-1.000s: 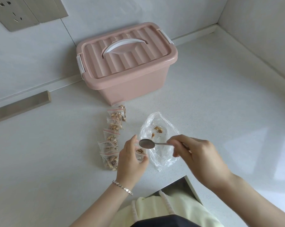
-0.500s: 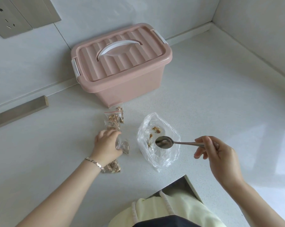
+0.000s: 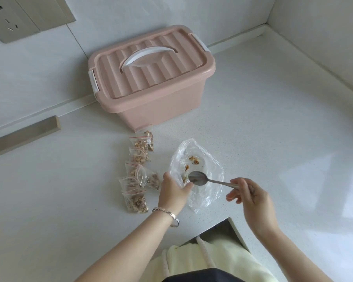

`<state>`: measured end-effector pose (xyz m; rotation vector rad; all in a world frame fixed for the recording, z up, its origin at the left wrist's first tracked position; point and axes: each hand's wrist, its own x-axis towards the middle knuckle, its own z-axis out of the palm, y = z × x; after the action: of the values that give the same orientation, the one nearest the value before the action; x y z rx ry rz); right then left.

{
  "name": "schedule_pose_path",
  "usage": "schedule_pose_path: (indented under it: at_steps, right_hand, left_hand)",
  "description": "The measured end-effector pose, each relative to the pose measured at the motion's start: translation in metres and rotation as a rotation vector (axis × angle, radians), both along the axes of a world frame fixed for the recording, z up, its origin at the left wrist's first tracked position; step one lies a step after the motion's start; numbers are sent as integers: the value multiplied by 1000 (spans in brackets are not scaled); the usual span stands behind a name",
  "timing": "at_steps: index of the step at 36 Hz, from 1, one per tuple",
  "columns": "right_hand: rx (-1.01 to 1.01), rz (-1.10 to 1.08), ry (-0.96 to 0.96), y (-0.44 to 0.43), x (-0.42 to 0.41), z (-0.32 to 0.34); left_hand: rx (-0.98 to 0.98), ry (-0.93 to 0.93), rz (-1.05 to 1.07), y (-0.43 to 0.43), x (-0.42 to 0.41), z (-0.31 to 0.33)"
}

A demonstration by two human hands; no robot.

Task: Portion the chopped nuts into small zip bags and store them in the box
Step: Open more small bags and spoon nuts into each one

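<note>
Currently, a person is working at a white speckled counter (image 3: 273, 119), seen from above by a head-worn camera. Near the centre of the frame, the left hand (image 3: 173, 190) is gripping the left rim of a crumpled clear plastic bag (image 3: 210, 186). Its thumb and fingers are pinching the film, seemingly to keep the mouth open and stop the bag from sliding. Right of centre, the right hand (image 3: 250, 198) is pinching the handle of a small metal spoon (image 3: 200, 178) between thumb and fingertips. The spoon's bowl is hovering in the bag's opening, looking empty, and is probably heading for the few chopped nuts (image 3: 193, 160) lying deeper in the bag. Just left of the bag, a row of small zip bags (image 3: 138, 202) with red seal lines is lying on the counter, running from beside the left wrist up to the box. Each is holding a portion of nuts, and they are likely being lined up there to wait within reach of the box. One bag, nearest the left hand, is lying askew across the row. Above centre, a pink plastic box (image 3: 151, 94) with a ribbed lid and white handle is sitting against the wall with its lid on, so no portions are being stored yet. A silver bracelet (image 3: 172, 216) is circling the left wrist, and a grey wall socket (image 3: 7, 19) is showing at upper left.
</note>
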<state>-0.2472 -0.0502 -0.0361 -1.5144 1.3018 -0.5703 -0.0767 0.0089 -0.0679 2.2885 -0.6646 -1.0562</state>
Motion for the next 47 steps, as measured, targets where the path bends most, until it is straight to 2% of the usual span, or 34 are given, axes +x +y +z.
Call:
schedule_pose_path:
  at_steps: [4,9,14,22,25,31,39,47]
  right_hand:
    - [34,14,24,6,7,-8]
    - [29,-37,59,10,4,-12]
    - [52,-55,55,18,-1,-20]
    - [437,-274,-163,26,-3,-39]
    - [516,-337,-217,23,-5,-40]
    - [603,-391,-281,18,-4,-42]
    - [630,-362,-308,18,-1,-46]
    - [719,-358,-351,18,0,-48]
  left_hand:
    - [-11,30,102,-6,2,-13]
    - [-9,-24,73,-2,6,-20]
    - [-113,40,110,0,3,-20]
    - [-206,101,136,0,-7,-19]
    - [-211,79,153,0,-7,-21]
    - [-207,-9,135,-3,-6,-22]
    - [-143,90,174,-3,-3,-24]
    - [-111,67,245,-5,-5,-28]
